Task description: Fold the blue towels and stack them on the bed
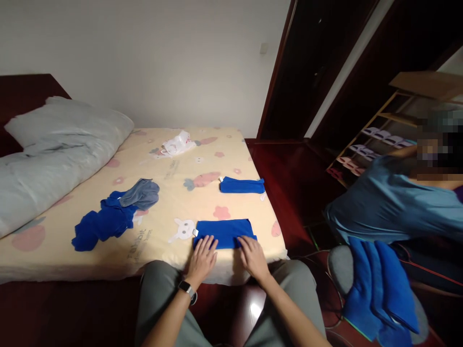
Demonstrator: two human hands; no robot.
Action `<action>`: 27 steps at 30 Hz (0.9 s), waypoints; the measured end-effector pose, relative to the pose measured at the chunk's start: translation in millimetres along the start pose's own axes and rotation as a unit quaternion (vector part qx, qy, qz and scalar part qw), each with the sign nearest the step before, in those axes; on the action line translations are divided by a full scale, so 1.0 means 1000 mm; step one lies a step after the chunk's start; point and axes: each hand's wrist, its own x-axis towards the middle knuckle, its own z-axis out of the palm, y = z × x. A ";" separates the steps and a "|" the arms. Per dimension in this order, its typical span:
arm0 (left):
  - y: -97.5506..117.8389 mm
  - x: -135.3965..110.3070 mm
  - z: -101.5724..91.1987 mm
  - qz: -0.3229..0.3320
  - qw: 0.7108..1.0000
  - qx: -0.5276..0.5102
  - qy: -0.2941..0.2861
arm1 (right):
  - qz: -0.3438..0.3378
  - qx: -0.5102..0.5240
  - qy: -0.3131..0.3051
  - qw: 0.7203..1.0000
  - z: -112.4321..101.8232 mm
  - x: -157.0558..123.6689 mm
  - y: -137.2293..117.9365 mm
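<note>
I see the bed (152, 159) filling the left and middle of the frame. Its sheet is pale yellow and smooth, printed with carrots, flowers and a rabbit. A puffy grey quilt (54, 149) lies bunched along the bed's left side. At the right edge of the frame another person (390, 202) in a soft blue-grey shirt leans in. Below that person, at lower right, thick blue towels (379, 284) hang in folds over a round grey seat.

Left of centre on the sheet sits a crumpled blue heap (101, 224), with a limp grey rag (142, 193) on its upper end. The cloth (224, 230), blue and folded into a flat rectangle, lies at the bed's near edge, at lower centre. A second fold (241, 185), narrower and thicker, lies above it and well apart. A crinkled white bag (177, 143) rests near the far edge.

My left hand (200, 260) and right hand (253, 258) lie palm down on the cloth's near edge, side by side. Each grip is flat, with the fingers stretched out and pinching nothing. A dark watch (187, 288) bands the left wrist.
</note>
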 end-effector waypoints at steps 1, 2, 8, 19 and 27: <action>0.008 0.003 0.004 0.021 1.000 0.000 -0.011 | -0.036 0.009 -0.021 0.999 0.004 0.000 -0.008; 0.013 0.005 0.008 0.033 0.999 0.003 -0.019 | -0.060 0.010 -0.038 0.997 0.008 0.000 -0.015; -0.004 0.002 0.020 0.069 0.995 0.051 -0.047 | -0.097 -0.039 -0.076 0.992 0.022 -0.003 -0.006; -0.056 -0.006 -0.011 0.061 0.994 0.004 -0.086 | -0.077 0.010 -0.091 0.993 -0.003 -0.009 0.069; -0.088 -0.010 -0.002 -0.077 0.986 -0.143 -0.027 | -0.004 0.074 -0.024 0.997 0.014 -0.005 0.073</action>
